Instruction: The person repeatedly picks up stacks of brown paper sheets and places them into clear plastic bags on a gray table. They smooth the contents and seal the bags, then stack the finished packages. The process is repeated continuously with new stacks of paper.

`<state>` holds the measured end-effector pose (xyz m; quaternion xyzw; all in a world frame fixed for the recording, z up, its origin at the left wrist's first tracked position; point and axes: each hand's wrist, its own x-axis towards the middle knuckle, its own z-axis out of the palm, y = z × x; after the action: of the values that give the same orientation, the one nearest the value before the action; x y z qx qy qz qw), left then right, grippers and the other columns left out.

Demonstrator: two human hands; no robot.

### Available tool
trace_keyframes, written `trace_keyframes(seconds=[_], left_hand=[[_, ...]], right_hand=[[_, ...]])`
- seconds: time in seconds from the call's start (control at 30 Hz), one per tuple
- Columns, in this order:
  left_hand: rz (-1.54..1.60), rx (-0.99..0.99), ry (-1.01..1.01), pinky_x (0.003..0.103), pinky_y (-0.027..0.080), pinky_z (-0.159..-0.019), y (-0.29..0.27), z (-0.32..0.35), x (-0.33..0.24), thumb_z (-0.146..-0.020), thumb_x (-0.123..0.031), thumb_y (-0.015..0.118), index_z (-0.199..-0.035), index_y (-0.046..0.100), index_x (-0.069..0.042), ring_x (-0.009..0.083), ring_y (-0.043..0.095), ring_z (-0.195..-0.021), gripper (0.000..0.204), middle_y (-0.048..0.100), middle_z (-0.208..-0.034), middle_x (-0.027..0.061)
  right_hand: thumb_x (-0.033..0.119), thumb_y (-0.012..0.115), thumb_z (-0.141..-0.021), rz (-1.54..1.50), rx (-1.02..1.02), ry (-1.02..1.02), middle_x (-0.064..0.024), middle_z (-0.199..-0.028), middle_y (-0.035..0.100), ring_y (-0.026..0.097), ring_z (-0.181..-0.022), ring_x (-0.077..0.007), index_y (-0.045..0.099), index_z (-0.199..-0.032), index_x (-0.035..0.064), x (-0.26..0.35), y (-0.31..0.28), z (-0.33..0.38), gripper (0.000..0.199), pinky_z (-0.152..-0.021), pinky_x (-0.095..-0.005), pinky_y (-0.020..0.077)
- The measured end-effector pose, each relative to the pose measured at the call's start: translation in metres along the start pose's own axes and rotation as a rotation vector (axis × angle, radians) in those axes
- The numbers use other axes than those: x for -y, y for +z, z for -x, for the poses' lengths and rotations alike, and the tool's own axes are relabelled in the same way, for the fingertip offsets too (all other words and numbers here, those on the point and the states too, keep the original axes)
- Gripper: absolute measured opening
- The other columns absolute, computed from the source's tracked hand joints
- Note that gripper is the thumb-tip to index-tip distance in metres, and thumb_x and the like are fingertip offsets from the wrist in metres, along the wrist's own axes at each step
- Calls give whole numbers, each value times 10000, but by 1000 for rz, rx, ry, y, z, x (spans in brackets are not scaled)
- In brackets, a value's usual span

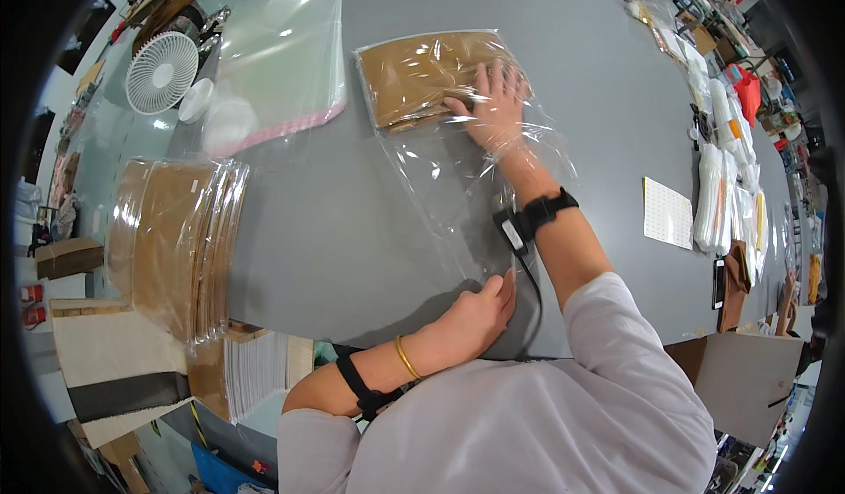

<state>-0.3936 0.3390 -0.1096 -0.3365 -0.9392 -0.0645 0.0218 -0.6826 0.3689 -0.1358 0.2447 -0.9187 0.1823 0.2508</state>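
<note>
A flat brown folded piece [414, 76], its material unclear, lies on the grey table in a clear plastic bag [440, 190]. My right hand [495, 111] rests on the right part of the brown piece, its fingers spread. Film wrinkles around that wrist; whether the hand is inside the bag or on top, I cannot tell. The loose end of the bag runs toward me. Near the table's front edge, my left hand [480, 318] is closed, with thumb and fingers pinching that loose film.
Left of the bag are a stack of bagged brown pieces [172, 247], a pile of clear bags [286, 62] and a white fan [162, 73]. On the right lie a white sticker sheet [668, 213], a phone [718, 283] and white plastic-wrapped bundles [711, 196].
</note>
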Motion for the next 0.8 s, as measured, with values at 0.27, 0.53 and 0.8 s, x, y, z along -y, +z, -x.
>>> trace_keyframes(seconds=[0.27,0.53,0.8], left_hand=[[-120,-55,3,219,494,-575,9,-3,8,-879,-300,691,-1285,648,33,230,489,-1102,527,531,-1450,181],[-107,-310,-137,265,535,-599,19,7,1,-886,-232,657,-1114,707,-44,246,583,-1102,300,619,-1303,162],[-55,-817,-845,382,523,-581,2,300,2,-815,-93,714,-842,673,-96,287,645,-678,49,658,-801,74]], right_hand=[[677,732,-807,106,280,-34,-262,-1531,418,301,-1484,-470,383,-1555,183,-12,12,-13,962,-1205,-655,199],[457,696,-948,98,173,-472,-255,-1602,360,373,-1459,-465,386,-1595,245,-7,45,-19,748,-1210,-584,289],[349,691,-977,377,333,-563,-157,-1608,414,394,-1469,-403,401,-1585,170,-82,-106,117,697,-1191,-544,347]])
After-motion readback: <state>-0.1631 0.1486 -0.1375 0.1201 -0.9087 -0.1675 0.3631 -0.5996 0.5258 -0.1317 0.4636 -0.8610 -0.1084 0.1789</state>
